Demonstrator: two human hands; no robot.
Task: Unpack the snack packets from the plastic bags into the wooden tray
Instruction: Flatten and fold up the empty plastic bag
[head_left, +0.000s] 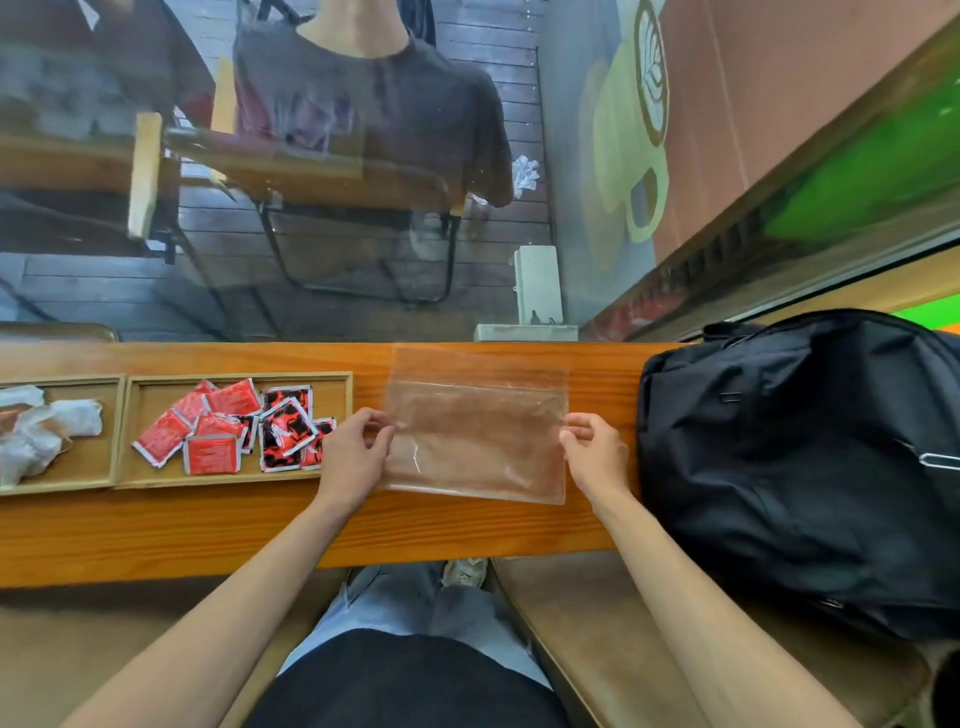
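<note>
Clear, flat plastic bag (475, 439) lies on the orange wooden counter (156, 525); I see my left hand (353, 457) and right hand (597, 457) pinching its side edges. Red foil snack packets (234, 426) fill the shallow wooden tray (124, 431) left of it.

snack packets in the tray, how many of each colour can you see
Counting the snack packets in the wooden tray, though overlaps may hide some:
Plain red packets: 5
Red-and-black packets: 4
Total: 9
The clear plastic bag held by the left hand and right hand looks empty.
</note>
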